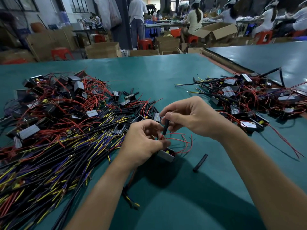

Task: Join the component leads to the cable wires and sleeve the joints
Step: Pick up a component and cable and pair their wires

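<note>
My right hand (pixel 191 117) pinches a short black sleeve (pixel 166 127) upright over the middle of the green table (pixel 166 75). Just below it, my left hand (pixel 142 140) pinches thin red leads (pixel 181 140) at the sleeve's lower end. These leads curl out to the right from a small grey boxed component (pixel 166 156) that sits under my left hand's fingers. A black cable (pixel 129 195) with yellow and blue wire ends runs below my left wrist; how it meets the leads is hidden by my fingers.
A big heap of black cables (pixel 49 163) and boxed components (pixel 54 100) covers the table's left side. Another pile of components with cables (pixel 249 98) lies at the right. A loose black sleeve (pixel 200 163) lies near my right forearm. People work at benches behind.
</note>
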